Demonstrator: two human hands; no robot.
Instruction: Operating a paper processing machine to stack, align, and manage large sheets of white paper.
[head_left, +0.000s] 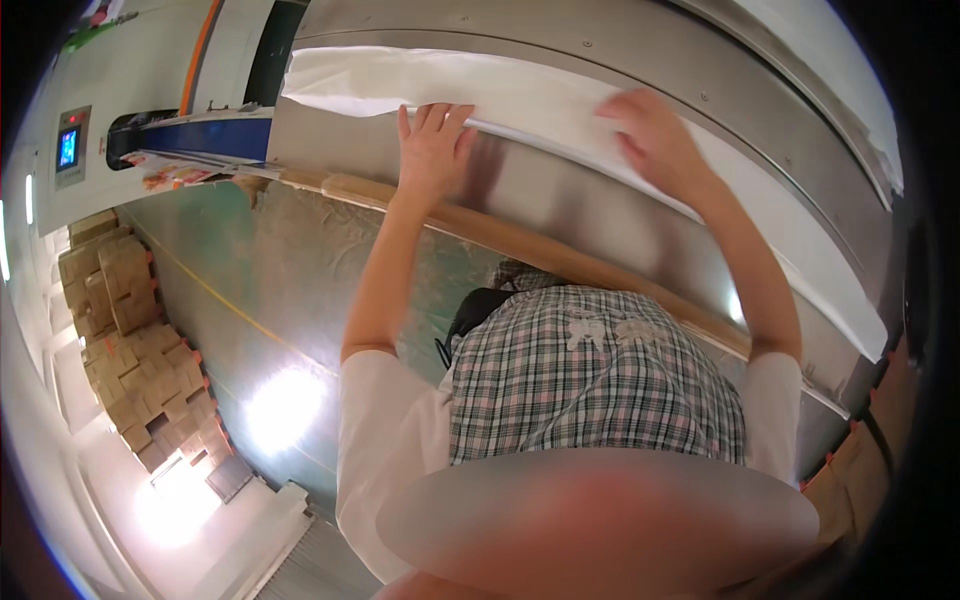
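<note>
A long white sheet, paper or film by its look, lies across the grey metal bed of a machine. Its near edge runs as a narrow raised band, like a fold or a thin rod; I cannot tell which. My left hand rests on that edge toward the left end, fingers spread and holding nothing. Farther right, my right hand is over the sheet, slightly smeared by motion. Its thumb stands apart from the bent fingers, and nothing shows between them. Whether it touches the sheet is unclear.
A brown edge strip runs along the machine's front, close to my body. A blue panel and a control screen are at the far left. Stacked cardboard stands beyond the green floor. A metal cover rises behind the sheet.
</note>
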